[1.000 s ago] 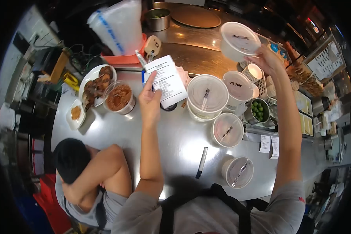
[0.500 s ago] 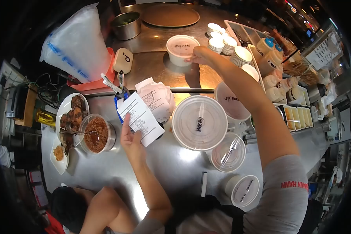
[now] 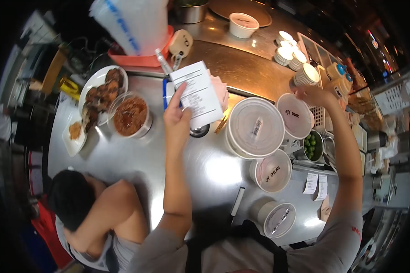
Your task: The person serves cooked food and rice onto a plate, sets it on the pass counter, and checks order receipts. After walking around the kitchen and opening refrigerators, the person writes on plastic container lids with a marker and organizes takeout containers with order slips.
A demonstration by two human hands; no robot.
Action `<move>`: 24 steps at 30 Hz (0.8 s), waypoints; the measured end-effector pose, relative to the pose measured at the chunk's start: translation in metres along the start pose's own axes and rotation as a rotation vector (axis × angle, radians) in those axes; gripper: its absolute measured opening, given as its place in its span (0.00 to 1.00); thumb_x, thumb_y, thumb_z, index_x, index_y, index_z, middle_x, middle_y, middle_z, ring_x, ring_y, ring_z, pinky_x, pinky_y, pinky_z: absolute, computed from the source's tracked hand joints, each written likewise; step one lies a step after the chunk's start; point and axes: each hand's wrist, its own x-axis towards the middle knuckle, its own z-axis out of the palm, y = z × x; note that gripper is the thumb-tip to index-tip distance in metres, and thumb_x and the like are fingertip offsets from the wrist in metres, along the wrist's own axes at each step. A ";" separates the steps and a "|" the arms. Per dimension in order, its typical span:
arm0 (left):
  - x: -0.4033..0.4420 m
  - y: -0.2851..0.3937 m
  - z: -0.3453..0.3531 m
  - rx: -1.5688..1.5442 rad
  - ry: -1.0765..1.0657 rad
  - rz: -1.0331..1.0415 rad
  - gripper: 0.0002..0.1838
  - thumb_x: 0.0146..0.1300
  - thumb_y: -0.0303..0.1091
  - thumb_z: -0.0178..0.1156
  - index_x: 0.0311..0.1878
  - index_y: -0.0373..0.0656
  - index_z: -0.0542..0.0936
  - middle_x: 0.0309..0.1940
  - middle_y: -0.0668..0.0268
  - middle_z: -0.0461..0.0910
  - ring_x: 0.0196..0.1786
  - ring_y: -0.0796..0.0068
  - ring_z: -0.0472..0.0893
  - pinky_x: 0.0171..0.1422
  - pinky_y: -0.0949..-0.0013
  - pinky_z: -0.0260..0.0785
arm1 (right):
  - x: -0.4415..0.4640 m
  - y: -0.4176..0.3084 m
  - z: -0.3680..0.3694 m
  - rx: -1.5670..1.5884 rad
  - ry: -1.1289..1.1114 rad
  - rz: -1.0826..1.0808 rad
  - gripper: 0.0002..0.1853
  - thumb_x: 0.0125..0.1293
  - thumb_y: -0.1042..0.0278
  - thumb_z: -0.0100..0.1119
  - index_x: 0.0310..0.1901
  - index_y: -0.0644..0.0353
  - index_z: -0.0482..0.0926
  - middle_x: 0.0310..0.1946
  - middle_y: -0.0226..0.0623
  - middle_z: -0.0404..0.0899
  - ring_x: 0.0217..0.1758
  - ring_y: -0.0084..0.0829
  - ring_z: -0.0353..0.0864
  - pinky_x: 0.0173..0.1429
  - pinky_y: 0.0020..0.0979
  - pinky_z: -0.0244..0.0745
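My left hand point(image 3: 178, 114) pinches a printed order slip point(image 3: 199, 93) between thumb and fingers, above the steel counter. A stack of pinkish slips point(image 3: 219, 91) shows behind it. My right hand point(image 3: 315, 96) is over the far edge of a lidded tub marked pork point(image 3: 295, 116), below the stacked white cups point(image 3: 307, 75). Its fingers are curled and blurred, so I cannot tell whether they touch the lid. Beside that tub stand a larger lidded tub point(image 3: 256, 127) and a lidded tub marked special point(image 3: 272, 171). A white lidded bowl point(image 3: 243, 25) sits farther back.
At left are a tub of reddish-brown minced food point(image 3: 130, 116), a plate of browned meat point(image 3: 109, 86) and a small dish point(image 3: 75, 136). A marker point(image 3: 237, 202) lies near a lidded tub point(image 3: 278, 219) at the front. Someone in a dark cap point(image 3: 71, 198) sits at lower left.
My right hand has let go of the white lidded bowl, now farther back, and moved right and nearer. The view has shifted; my left hand keeps the slip.
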 end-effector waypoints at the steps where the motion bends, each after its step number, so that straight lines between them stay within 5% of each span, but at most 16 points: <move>1: 0.001 0.005 0.004 -0.002 -0.001 0.022 0.31 0.50 0.09 0.41 0.62 0.33 0.61 0.59 0.55 0.64 0.56 0.74 0.70 0.57 0.77 0.61 | -0.018 0.007 0.013 0.053 0.076 -0.032 0.19 0.63 0.66 0.46 0.57 0.55 0.66 0.37 0.39 0.76 0.42 0.32 0.76 0.50 0.31 0.70; 3: 0.002 0.018 0.011 -0.004 0.003 0.061 0.31 0.50 0.09 0.40 0.62 0.34 0.62 0.57 0.56 0.66 0.55 0.75 0.70 0.57 0.77 0.61 | -0.035 0.015 0.027 0.097 0.162 -0.074 0.20 0.63 0.67 0.45 0.58 0.56 0.65 0.35 0.37 0.75 0.39 0.30 0.76 0.47 0.30 0.72; 5: 0.002 0.030 0.017 0.024 -0.034 0.066 0.31 0.51 0.09 0.39 0.62 0.34 0.62 0.58 0.55 0.65 0.56 0.73 0.70 0.58 0.75 0.61 | -0.039 0.016 0.031 0.546 -0.030 0.192 0.21 0.63 0.71 0.45 0.58 0.58 0.63 0.31 0.33 0.73 0.33 0.25 0.76 0.38 0.27 0.76; 12: 0.003 0.043 0.021 0.027 -0.090 0.090 0.32 0.50 0.09 0.40 0.62 0.35 0.61 0.57 0.55 0.66 0.57 0.73 0.69 0.60 0.74 0.59 | -0.055 0.001 0.029 0.701 0.110 0.143 0.19 0.61 0.74 0.47 0.55 0.64 0.65 0.25 0.29 0.70 0.23 0.22 0.74 0.24 0.24 0.74; 19: 0.011 0.037 0.019 0.018 -0.093 0.127 0.33 0.48 0.08 0.39 0.62 0.33 0.61 0.57 0.55 0.65 0.58 0.72 0.67 0.61 0.74 0.57 | -0.050 0.018 -0.004 0.727 0.503 0.149 0.17 0.60 0.73 0.47 0.52 0.69 0.64 0.26 0.34 0.72 0.23 0.25 0.76 0.26 0.25 0.75; 22: 0.016 0.025 0.014 0.033 -0.065 0.146 0.33 0.48 0.08 0.40 0.62 0.33 0.61 0.58 0.56 0.65 0.59 0.72 0.67 0.61 0.74 0.57 | -0.011 0.020 -0.004 1.216 0.559 0.120 0.19 0.60 0.70 0.49 0.52 0.68 0.62 0.31 0.37 0.71 0.29 0.26 0.75 0.36 0.27 0.78; 24: 0.015 0.024 0.013 0.000 -0.074 0.124 0.33 0.47 0.08 0.40 0.62 0.32 0.61 0.58 0.56 0.65 0.59 0.72 0.67 0.61 0.74 0.57 | 0.032 0.018 0.014 1.429 0.544 0.079 0.12 0.60 0.71 0.48 0.43 0.66 0.64 0.34 0.39 0.67 0.34 0.32 0.76 0.43 0.34 0.80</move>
